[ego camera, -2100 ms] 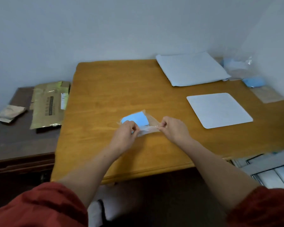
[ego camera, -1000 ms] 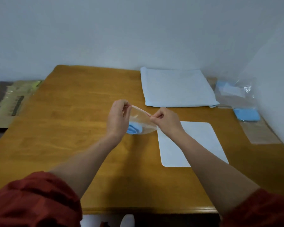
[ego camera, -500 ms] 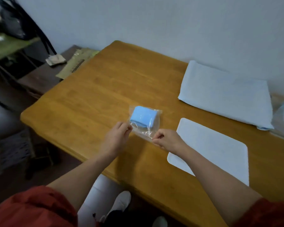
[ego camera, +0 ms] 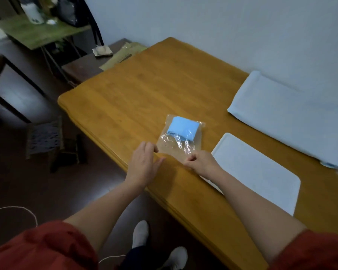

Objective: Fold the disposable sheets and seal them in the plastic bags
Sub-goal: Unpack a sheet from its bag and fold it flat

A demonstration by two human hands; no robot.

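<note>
Furniture is seen at the far left: a green-topped folding table [ego camera: 37, 34] and, below it, a woven stool [ego camera: 44, 137] on the dark floor. A low dark brown cabinet [ego camera: 80, 68] is set against the end of the tabletop; a crumpled beige cloth [ego camera: 101, 50] and a flat olive-gold foil packet [ego camera: 123, 56] are laid on it.

The honey-coloured wooden tabletop [ego camera: 144, 94] is viewed from its near edge. The left hand [ego camera: 142, 164] is held flat over that edge, its fingers [ego camera: 147, 148] straight and close together, with nothing held. The fingertips are placed at the near left corner of a clear plastic bag [ego camera: 176, 147]; whether the film is actually touched cannot be told.

The bag lies flat on the tabletop between the two hands and slightly beyond them. A folded light blue disposable sheet [ego camera: 182, 129] is enclosed in its far half, while the near half is wrinkled and glossy.

The right hand [ego camera: 200, 162] is rested on the tabletop, and the near right corner of the bag is pinched by its curled fingers [ego camera: 189, 159].

Just right of that hand, a white mat with rounded corners [ego camera: 258, 172] is spread flat. Beyond it, by the wall, a large folded stack of pale blue sheets [ego camera: 289, 119] is laid.
</note>
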